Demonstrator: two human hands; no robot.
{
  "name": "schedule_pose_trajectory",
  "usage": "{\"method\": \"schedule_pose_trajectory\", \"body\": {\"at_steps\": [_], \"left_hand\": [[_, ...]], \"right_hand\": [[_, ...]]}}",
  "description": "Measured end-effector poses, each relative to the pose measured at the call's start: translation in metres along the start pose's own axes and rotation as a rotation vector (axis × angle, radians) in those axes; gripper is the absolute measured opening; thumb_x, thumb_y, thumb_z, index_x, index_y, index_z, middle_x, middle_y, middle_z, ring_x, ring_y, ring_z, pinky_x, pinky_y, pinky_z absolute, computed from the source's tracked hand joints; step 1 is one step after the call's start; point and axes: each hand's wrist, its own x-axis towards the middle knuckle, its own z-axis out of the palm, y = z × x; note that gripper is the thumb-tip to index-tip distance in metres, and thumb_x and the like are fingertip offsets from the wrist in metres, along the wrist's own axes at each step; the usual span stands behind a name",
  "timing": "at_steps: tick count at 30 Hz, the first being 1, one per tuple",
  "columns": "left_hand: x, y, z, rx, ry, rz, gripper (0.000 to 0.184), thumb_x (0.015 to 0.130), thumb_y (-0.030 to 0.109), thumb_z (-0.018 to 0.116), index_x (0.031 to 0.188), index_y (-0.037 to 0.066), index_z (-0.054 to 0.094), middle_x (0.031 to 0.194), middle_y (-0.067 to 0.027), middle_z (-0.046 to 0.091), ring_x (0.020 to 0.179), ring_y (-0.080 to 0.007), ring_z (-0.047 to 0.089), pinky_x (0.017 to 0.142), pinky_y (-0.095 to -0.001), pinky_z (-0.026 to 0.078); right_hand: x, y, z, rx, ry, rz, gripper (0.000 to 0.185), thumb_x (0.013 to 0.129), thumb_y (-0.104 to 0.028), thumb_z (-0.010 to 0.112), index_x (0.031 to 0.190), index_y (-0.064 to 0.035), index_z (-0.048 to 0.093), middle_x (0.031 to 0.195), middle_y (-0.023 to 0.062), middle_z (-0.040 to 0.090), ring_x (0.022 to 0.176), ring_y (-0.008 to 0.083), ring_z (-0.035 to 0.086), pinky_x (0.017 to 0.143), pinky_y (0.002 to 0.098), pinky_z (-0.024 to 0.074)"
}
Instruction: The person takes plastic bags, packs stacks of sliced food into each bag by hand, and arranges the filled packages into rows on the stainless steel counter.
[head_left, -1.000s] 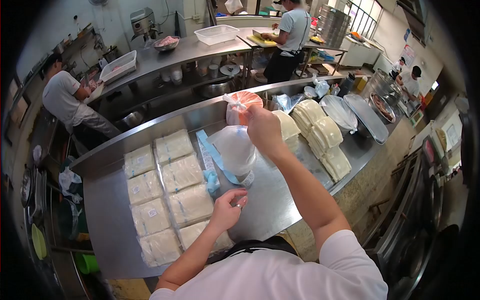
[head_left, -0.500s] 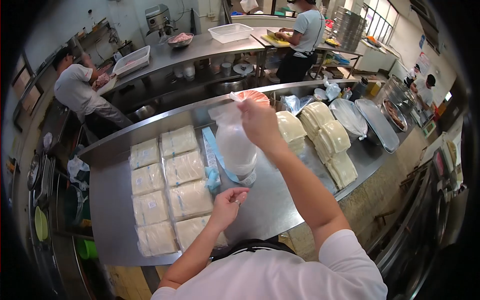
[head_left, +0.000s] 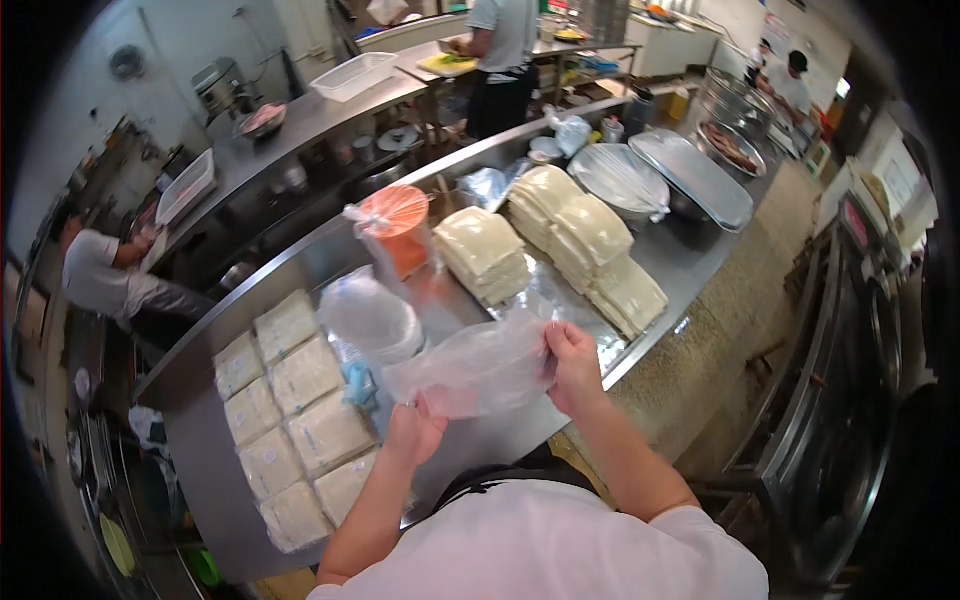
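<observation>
Over the steel table I have the left hand and right hand pinching a plastic bag, fingers closed on it.

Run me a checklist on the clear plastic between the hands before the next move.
1. Left hand gripping the clear plastic: ok.
2. Right hand gripping the other end: ok.
3. Plastic free of holes: cannot tell, too crumpled and blurred.
4. Crumpled blue piece well away from the plastic: not ok, it lies close to its left end.
5. Orange container apart from the plastic: ok, it stands farther back.
</observation>
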Motion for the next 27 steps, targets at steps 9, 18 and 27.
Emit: {"method": "schedule_pose_trajectory", "body": {"at_steps": [9,18,27], "left_hand": [[0.034,-0.092,0.029,0.543,0.079,-0.228,0.02,0.102,0.015,0.064,0.119,0.005,0.066,0.098,-0.0018,0.069,0.085,-0.011,0.065,0.075,-0.0274,0.054],[0.062,-0.096,0.087,1.049,0.182,0.288,0.03,0.093,0.0,0.066,0.123,0.002,0.069,0.078,0.0055,0.056,0.067,-0.0028,0.044,0.057,-0.0239,0.036],[0.033,-0.1,0.12,1.318,0.173,0.076,0.032,0.086,-0.001,0.072,0.115,0.011,0.079,0.067,0.0074,0.045,0.064,-0.0053,0.038,0.057,-0.025,0.035]], "right_hand": [[0.002,0.068,-0.139,0.008,0.283,0.233,0.02,0.108,-0.02,0.053,0.094,-0.009,0.063,0.075,0.0,0.061,0.061,0.0132,0.055,0.054,0.0304,0.0459],[0.15,-0.012,-0.233,-1.325,0.197,-0.314,0.083,0.08,-0.03,0.079,0.147,0.0012,0.043,0.153,0.0296,0.04,0.141,0.0426,0.041,0.116,0.0479,0.0362],[0.201,-0.015,-0.268,-1.902,-0.032,-0.345,0.089,0.081,-0.037,0.081,0.148,0.0042,0.04,0.151,0.0369,0.039,0.139,0.0515,0.041,0.113,0.0521,0.0413]]}}
